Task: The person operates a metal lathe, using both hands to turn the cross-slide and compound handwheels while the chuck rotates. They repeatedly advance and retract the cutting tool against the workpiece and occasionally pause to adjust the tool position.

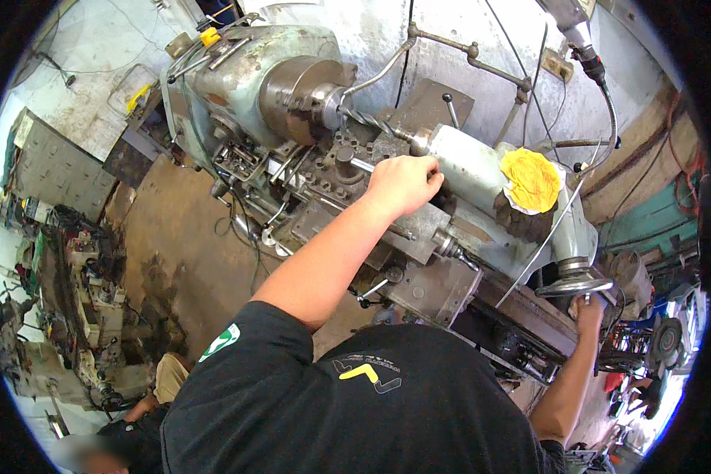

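My left hand (405, 183) is closed over the end of the tool post lever (361, 164), its fingers curled beside the tailstock. At the right, my right hand (586, 306) grips the handle of the tailstock handwheel (574, 286); the wheel's rim partly hides the fingers. A long twist drill (369, 121) sticks out of the tailstock (470, 162). Its tip meets the face of a round metal workpiece (324, 105), held in the lathe chuck (292, 99). How deep the tip sits cannot be told. The tool post (346, 163) stands just in front of the drill.
A bent coolant pipe (387, 67) reaches over the drill. A yellow cloth (531, 180) lies on the tailstock. A thin rod (541, 245) leans across the lathe bed. Metal parts crowd a bench (87, 292) at left. Another person (138, 423) is at the lower left.
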`<state>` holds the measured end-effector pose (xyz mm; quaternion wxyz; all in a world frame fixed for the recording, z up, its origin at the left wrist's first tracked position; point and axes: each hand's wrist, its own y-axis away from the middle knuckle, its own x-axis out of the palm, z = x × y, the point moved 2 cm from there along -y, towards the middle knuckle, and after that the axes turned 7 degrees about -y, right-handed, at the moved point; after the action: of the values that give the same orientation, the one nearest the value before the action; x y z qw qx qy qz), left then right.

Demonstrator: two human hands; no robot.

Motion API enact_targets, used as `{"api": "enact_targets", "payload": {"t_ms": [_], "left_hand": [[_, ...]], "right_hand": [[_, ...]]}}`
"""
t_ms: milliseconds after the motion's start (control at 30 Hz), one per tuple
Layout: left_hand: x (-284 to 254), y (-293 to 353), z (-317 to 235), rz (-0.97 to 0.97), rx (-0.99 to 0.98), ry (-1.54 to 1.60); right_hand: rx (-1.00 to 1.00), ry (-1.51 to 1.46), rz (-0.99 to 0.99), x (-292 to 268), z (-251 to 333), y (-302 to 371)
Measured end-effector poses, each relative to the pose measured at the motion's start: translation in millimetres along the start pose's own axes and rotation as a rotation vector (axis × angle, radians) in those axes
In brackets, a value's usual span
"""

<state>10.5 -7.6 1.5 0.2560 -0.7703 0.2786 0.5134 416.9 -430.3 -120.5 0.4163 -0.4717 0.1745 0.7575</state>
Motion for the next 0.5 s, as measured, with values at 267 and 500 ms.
{"api": "enact_targets", "payload": {"t_ms": [267, 500], "left_hand": [[1, -2, 0, -0.015, -0.016, -0.013], [1, -1, -2, -0.008, -0.039, -0.009]], "right_hand": [[0.443, -0.467, 0.378, -84, 139, 54], [0.533, -0.626, 0.570, 17, 142, 86]]}}
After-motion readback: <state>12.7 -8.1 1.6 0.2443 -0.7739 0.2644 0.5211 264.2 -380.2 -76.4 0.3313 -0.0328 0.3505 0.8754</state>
